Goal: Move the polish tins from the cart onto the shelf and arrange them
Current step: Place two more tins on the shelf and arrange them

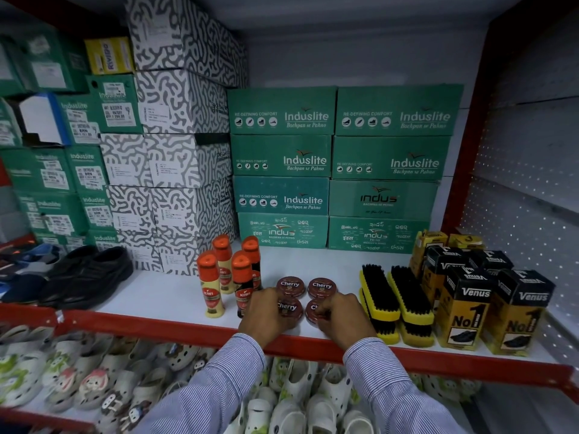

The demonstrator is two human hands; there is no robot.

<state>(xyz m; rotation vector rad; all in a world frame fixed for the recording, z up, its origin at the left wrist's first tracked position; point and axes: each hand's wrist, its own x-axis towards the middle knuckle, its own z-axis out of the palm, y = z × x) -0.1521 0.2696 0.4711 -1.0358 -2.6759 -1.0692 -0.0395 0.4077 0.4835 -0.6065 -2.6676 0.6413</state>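
Polish tins, four in all, sit in a two-by-two block on the white shelf [163, 296] near its red front edge, lids marked "Cherry". Rear left tin [290, 286] and rear right tin [322, 287] are uncovered and lie flat, just beside each other. Front left tin [288, 307] is partly covered by the left hand [268, 314], whose fingers [266, 296] curl over its left rim. Front right tin [314, 311] is partly covered by the right hand [344, 317], fingers bent down onto its lid and right side. Whether either hand actually grips its tin or only rests on it cannot be told from this view. Both sleeves are striped and reach in over the shelf edge. Left of the tins stand four Kiwi bottles [216, 283] with orange caps, upright, close together. Right of the tins lie yellow-backed brushes [396, 297] with black bristles, stacked in pairs. Further right stand Venus boxes [463, 308]. Green Induslite boxes [282, 156] are stacked at the back. Black shoes [89, 275] rest at far left.
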